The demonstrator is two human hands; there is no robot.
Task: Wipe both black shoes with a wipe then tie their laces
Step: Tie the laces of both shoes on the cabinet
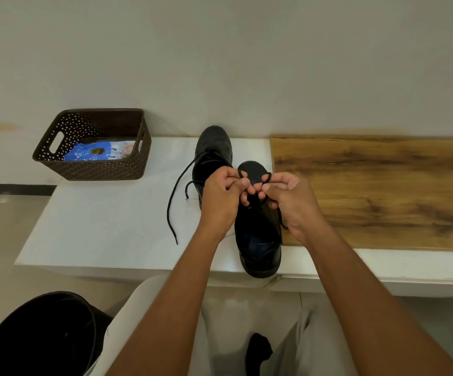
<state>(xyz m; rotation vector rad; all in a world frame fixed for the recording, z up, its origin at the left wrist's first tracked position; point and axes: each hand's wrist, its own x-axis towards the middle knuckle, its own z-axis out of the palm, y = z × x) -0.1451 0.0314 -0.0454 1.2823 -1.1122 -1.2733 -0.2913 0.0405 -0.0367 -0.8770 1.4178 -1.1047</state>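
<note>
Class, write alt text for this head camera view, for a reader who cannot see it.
Both hands, left hand and right hand, pinch loops of lace over the near black shoe on a white table. The far black shoe lies behind, laces loose, beside a brown basket.

One head-worn wide-angle view looks forward and down, close over the white table [105, 226] toward the wall.

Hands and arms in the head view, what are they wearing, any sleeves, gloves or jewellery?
Both forearms are bare up to the bottom edge of the frame, with no sleeves in view. The left hand and right hand wear no gloves, and no rings, watch or bands show.
</note>
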